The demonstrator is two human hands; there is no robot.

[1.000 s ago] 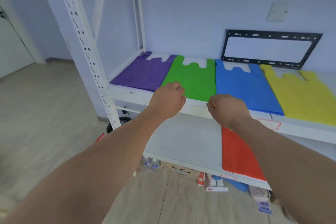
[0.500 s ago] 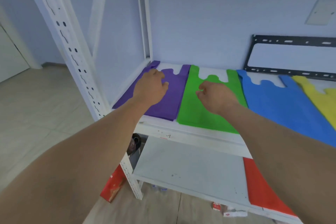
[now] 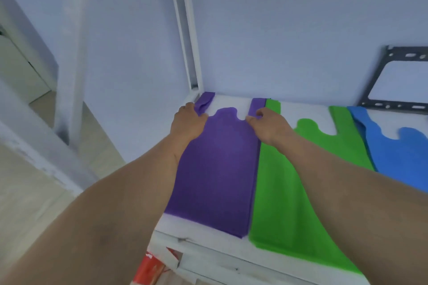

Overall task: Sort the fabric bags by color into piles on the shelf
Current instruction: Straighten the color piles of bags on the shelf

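Observation:
A purple fabric bag (image 3: pixel 217 169) lies flat at the left end of the white shelf (image 3: pixel 208 245), its two handles pointing at the wall. My left hand (image 3: pixel 188 122) pinches the bag's left handle, and my right hand (image 3: pixel 269 126) pinches its right handle. A green bag (image 3: pixel 289 192) lies flat just right of the purple one, partly under my right forearm. Further right a blue bag (image 3: pixel 398 157) lies flat, cut off by the frame edge.
A white upright post (image 3: pixel 185 30) stands at the shelf's back left corner, close to my left hand. A black metal bracket (image 3: pixel 379 90) leans against the wall at the far right. Something red (image 3: pixel 148 268) shows below the shelf's front edge.
Both hands moved from the shelf's front edge back toward the wall and left, and closed on the purple bag's handles. My view came closer, so the yellow and red bags left the frame.

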